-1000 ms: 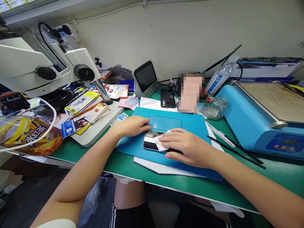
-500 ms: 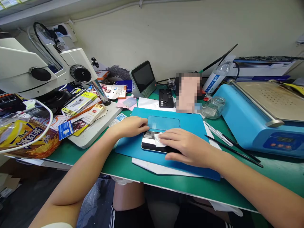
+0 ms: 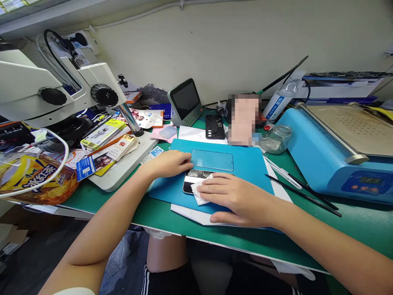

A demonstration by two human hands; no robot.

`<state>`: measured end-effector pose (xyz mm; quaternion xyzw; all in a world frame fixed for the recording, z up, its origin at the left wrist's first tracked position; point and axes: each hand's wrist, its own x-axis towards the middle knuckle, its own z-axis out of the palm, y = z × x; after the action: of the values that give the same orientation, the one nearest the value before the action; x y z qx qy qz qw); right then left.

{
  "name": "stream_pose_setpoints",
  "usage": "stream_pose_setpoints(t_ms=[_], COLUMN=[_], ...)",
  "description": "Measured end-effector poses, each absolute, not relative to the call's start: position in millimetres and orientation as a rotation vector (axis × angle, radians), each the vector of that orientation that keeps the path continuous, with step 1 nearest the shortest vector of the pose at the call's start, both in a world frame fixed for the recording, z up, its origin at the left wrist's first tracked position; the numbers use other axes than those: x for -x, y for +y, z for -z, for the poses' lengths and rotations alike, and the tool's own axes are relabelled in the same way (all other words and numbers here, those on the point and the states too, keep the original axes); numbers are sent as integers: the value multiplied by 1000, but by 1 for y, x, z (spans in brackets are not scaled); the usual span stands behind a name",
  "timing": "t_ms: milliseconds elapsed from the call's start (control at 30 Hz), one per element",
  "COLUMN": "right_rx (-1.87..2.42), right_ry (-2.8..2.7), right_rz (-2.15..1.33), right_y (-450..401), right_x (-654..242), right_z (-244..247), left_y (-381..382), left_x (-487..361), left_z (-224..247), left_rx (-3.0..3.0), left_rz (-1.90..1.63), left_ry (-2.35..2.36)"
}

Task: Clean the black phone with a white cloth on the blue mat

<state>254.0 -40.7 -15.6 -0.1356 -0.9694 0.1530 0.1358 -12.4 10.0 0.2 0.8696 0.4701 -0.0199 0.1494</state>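
A glossy black phone point(image 3: 190, 187) with pale reflections lies on the blue mat point(image 3: 166, 191). Pressed over it is a folded white wipe point(image 3: 198, 196), under the flattened fingers of my right hand point(image 3: 235, 196); its thumb stands apart on the near side, and the hand hides the phone's right part. My left hand point(image 3: 172, 163) is closed, fingers bent, with thumb and fingertips at the phone's far left corner. What they pinch, if anything, is hidden. Just beyond the phone lies a clear glass panel point(image 3: 212, 160) with a thin black border.
Black tweezers point(image 3: 303, 196) and a white-handled tool point(image 3: 284, 172) lie right of the mat. A blue heating machine point(image 3: 325, 164) and a glass jar point(image 3: 278, 139) stand further right. Left are a microscope point(image 3: 101, 82) and a drink bottle point(image 3: 37, 180). A smart display point(image 3: 186, 102) and black phone case point(image 3: 215, 127) sit behind.
My right hand has slid the wipe left and toward me, to the phone's near edge, and its thumb has spread. My left hand has stayed in place.
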Motion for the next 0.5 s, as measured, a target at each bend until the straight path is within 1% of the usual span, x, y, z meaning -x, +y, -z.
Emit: stream_pose_setpoints(t_ms=[167, 367, 500], right_rx=[574, 398, 493], right_ry=[-2727, -2765, -2688], right_rz=[-370, -372, -267], right_y=[-37, -40, -37], right_x=[-258, -256, -258], right_z=[16, 17, 17], left_y=[9, 9, 9], left_x=[12, 12, 13], left_z=[-1, -2, -1], left_rx=[-2497, -2500, -2498], left_rz=[67, 72, 62], left_ry=[1361, 1360, 1357])
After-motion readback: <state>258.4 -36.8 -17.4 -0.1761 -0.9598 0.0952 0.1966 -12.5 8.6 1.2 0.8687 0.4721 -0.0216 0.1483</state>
